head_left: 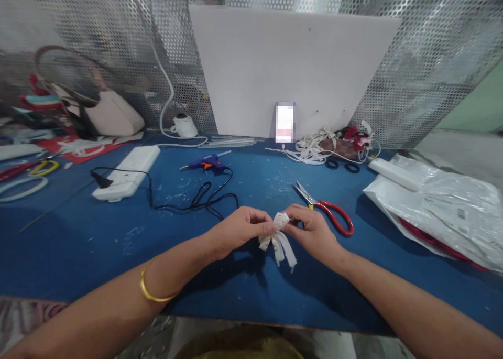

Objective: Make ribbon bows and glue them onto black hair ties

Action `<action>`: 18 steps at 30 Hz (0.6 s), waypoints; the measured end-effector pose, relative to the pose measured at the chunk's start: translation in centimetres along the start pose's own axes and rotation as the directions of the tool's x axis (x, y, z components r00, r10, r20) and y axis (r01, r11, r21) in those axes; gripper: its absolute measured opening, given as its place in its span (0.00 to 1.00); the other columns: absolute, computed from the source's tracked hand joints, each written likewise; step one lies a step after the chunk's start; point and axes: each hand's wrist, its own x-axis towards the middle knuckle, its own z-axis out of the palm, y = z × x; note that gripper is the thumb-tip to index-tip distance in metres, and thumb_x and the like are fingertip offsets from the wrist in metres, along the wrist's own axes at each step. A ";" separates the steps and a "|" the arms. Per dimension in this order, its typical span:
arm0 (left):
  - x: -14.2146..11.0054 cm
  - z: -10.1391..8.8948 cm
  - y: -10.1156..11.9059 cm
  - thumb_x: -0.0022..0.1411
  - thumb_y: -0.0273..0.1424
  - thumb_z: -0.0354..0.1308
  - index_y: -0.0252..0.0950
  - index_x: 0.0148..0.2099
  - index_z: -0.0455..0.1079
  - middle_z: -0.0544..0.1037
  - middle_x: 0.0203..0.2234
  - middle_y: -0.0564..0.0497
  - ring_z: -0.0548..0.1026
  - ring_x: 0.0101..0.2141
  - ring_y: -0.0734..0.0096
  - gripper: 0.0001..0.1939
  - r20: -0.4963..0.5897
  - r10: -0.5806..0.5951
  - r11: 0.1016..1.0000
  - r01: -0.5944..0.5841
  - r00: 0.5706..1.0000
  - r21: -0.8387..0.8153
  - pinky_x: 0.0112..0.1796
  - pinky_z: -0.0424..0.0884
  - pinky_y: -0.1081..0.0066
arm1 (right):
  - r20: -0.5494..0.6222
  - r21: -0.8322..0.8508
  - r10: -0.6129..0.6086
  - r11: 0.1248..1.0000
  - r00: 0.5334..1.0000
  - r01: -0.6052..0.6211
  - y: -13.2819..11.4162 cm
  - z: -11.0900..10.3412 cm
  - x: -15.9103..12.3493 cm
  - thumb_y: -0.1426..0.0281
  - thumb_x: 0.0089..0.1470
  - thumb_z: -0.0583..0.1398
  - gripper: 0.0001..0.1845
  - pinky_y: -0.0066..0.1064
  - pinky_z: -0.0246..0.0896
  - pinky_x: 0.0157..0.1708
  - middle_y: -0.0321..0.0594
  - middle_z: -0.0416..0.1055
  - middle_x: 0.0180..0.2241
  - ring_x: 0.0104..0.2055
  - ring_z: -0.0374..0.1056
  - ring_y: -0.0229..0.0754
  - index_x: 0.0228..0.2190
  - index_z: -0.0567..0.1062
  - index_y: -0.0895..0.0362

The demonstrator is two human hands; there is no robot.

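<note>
A small white ribbon bow (pixel 281 221) with loops and hanging tails is held above the blue table between my two hands. My left hand (pixel 244 228) pinches it from the left with thumb and forefinger. From the other side, the closed fingertips of my right hand (pixel 314 232) grip the bow's right edge. Red-handled scissors (pixel 335 216) lie just behind my right hand, their blades parted a little and part of them hidden by it. A blue hot glue gun (pixel 209 163) rests on the table farther back, its black cord trailing toward my left hand.
A white power strip (pixel 131 173) lies at left with a black plug in it. Plastic-wrapped packages (pixel 444 207) take up the right side. Behind stand a lit phone (pixel 285 123) against a white board (pixel 291 71), tangled white cords (pixel 320 145) and a handbag (pixel 112 112).
</note>
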 end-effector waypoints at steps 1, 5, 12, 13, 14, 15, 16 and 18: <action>0.0 0.0 -0.1 0.52 0.39 0.63 0.32 0.26 0.70 0.67 0.19 0.55 0.62 0.23 0.77 0.15 -0.005 -0.002 1.000 0.002 1.000 -0.002 0.28 0.57 0.75 | 0.005 0.000 -0.001 1.000 1.000 0.001 0.0 0.0 0.0 0.72 0.52 0.61 0.03 0.26 0.56 0.28 0.36 0.68 0.27 0.28 0.63 0.35 0.30 0.77 0.56; 0.1 0.1 -0.2 0.52 0.38 0.63 0.32 0.26 0.68 0.66 0.19 0.56 0.61 0.22 0.78 0.14 -0.054 0.020 1.000 -0.019 0.998 0.015 0.27 0.56 0.75 | -0.007 -0.010 0.004 1.000 1.000 -0.004 -0.1 0.0 0.0 0.73 0.52 0.61 0.03 0.25 0.55 0.27 0.35 0.67 0.26 0.27 0.62 0.34 0.28 0.76 0.56; -0.1 0.2 0.2 0.54 0.39 0.61 0.33 0.25 0.67 0.65 0.17 0.56 0.62 0.22 0.77 0.14 -0.139 0.120 0.984 -0.099 0.983 0.149 0.27 0.57 0.74 | 0.013 -0.032 0.029 0.999 0.999 -0.029 -0.2 0.1 0.1 0.73 0.51 0.61 0.03 0.25 0.53 0.27 0.33 0.64 0.24 0.26 0.60 0.34 0.26 0.74 0.57; -0.1 0.2 0.3 0.54 0.39 0.61 0.33 0.26 0.67 0.66 0.18 0.56 0.62 0.22 0.76 0.14 -0.148 0.133 0.981 -0.108 0.980 0.162 0.27 0.58 0.74 | 0.015 -0.031 0.029 0.999 0.999 -0.029 -0.2 0.1 0.1 0.73 0.51 0.61 0.03 0.25 0.53 0.26 0.33 0.63 0.24 0.26 0.60 0.34 0.26 0.73 0.57; -0.1 0.2 0.3 0.53 0.38 0.61 0.33 0.26 0.68 0.66 0.18 0.56 0.62 0.23 0.76 0.14 -0.155 0.141 0.979 -0.115 0.978 0.167 0.28 0.58 0.74 | 0.015 -0.029 0.030 0.999 0.999 -0.030 -0.2 0.1 0.1 0.73 0.51 0.61 0.04 0.25 0.53 0.26 0.33 0.63 0.24 0.26 0.60 0.34 0.25 0.73 0.57; -0.1 0.2 0.3 0.53 0.39 0.62 0.33 0.25 0.68 0.67 0.19 0.55 0.63 0.23 0.76 0.14 -0.161 0.142 0.980 -0.116 0.977 0.161 0.28 0.58 0.74 | 0.012 -0.026 0.033 0.999 0.999 -0.032 -0.1 0.2 0.1 0.73 0.50 0.61 0.05 0.25 0.52 0.26 0.33 0.63 0.23 0.26 0.60 0.34 0.24 0.73 0.57; 0.0 0.2 0.3 0.53 0.39 0.62 0.32 0.25 0.68 0.67 0.19 0.55 0.62 0.23 0.77 0.15 -0.161 0.134 0.984 -0.111 0.978 0.142 0.28 0.58 0.75 | 0.007 -0.022 0.037 0.999 0.999 -0.037 -0.1 0.2 0.1 0.73 0.50 0.61 0.05 0.25 0.53 0.26 0.33 0.63 0.23 0.26 0.60 0.34 0.23 0.72 0.57; 0.1 0.2 0.1 0.52 0.41 0.62 0.32 0.25 0.68 0.66 0.18 0.56 0.62 0.22 0.77 0.16 -0.145 0.099 0.993 -0.089 0.984 0.077 0.27 0.57 0.75 | -0.006 0.000 0.059 0.998 0.998 -0.059 0.1 0.2 0.1 0.73 0.49 0.61 0.05 0.25 0.53 0.26 0.33 0.64 0.23 0.26 0.60 0.34 0.23 0.73 0.57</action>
